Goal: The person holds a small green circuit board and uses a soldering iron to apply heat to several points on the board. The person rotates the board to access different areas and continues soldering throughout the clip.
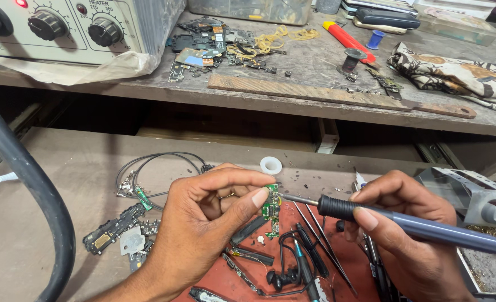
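Here, the left hand point(203, 218) pinches a small green circuit board point(271, 210) upright above the red mat point(349, 274) on the table, exposing its edge to the soldering iron point(405, 223) gripped pen-style in the closed right hand point(410, 235).

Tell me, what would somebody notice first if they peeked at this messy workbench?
Probably the small green circuit board pinched in the left hand at the middle, with the metal tip of the soldering iron in the right hand touching its edge. Next comes the red mat below, strewn with tweezers and black cables, and the thick black hose curving down the left side.
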